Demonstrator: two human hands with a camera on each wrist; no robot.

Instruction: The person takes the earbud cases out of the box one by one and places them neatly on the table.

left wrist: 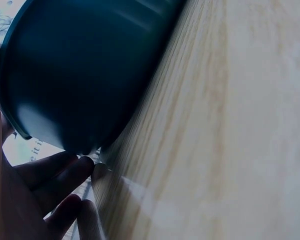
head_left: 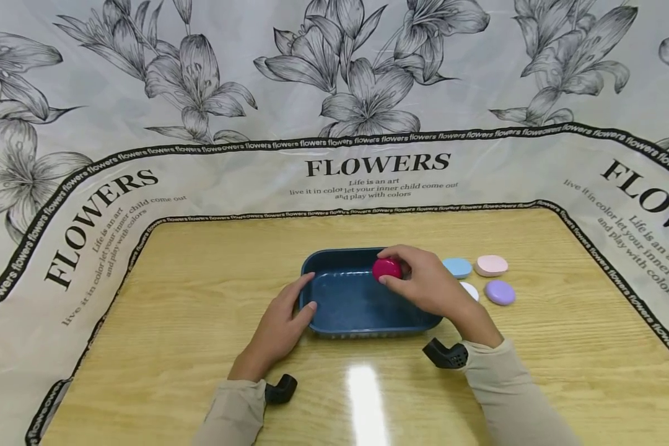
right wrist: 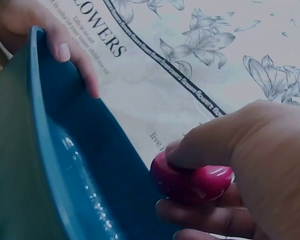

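My right hand (head_left: pixel 424 282) pinches a glossy red, rounded, soap-like piece (head_left: pixel 386 269) between thumb and fingers, over the right end of a dark blue plastic basin (head_left: pixel 362 331). In the right wrist view the thumb presses on top of the red piece (right wrist: pixel 192 182), with fingers beneath. At the basin's left end my left hand (head_left: pixel 279 322) grips the wall, with thumb and forefinger over the rim. The left wrist view shows other fingers (left wrist: pixel 65 177) outside the basin wall (left wrist: pixel 85 75). No other piece shows inside the basin.
To the right of the basin lie a light blue oval piece (head_left: pixel 457 267), a pink oval piece (head_left: pixel 491 265), a purple round piece (head_left: pixel 500 292) and a white piece (head_left: pixel 469 291) partly hidden by my right hand. A flower-printed sheet (head_left: pixel 379 179) borders the wooden table (head_left: pixel 189 297).
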